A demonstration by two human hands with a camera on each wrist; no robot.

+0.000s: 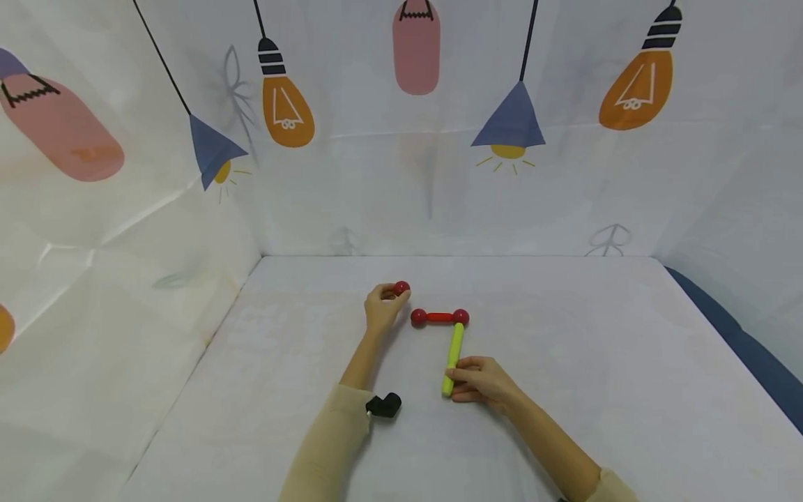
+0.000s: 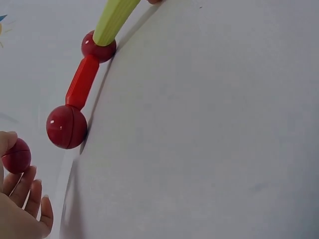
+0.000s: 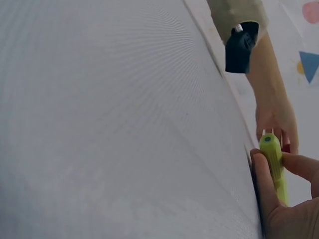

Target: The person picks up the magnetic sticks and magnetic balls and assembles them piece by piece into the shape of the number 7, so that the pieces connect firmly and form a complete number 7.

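My left hand (image 1: 383,307) pinches a dark red ball (image 1: 402,287) between thumb and fingers, beyond and left of the other pieces. A short red rod (image 1: 440,317) lies on the table with one red ball (image 1: 418,318) at its left end and another red ball (image 1: 461,316) at its right end. From that right ball a longer yellow-green rod (image 1: 456,343) extends toward me, its far end meeting the ball. My right hand (image 1: 488,382) grips this rod near its near end. In the right wrist view, a small dark dot marks the end face of the yellow-green rod (image 3: 271,152).
The pieces are on a white-covered table (image 1: 602,348). A white sheet printed with lamps and bulbs (image 1: 376,188) hangs behind and along the left. A black device (image 1: 385,405) sits at the left sleeve cuff. Something dark blue (image 1: 740,335) shows beyond the table's right edge.
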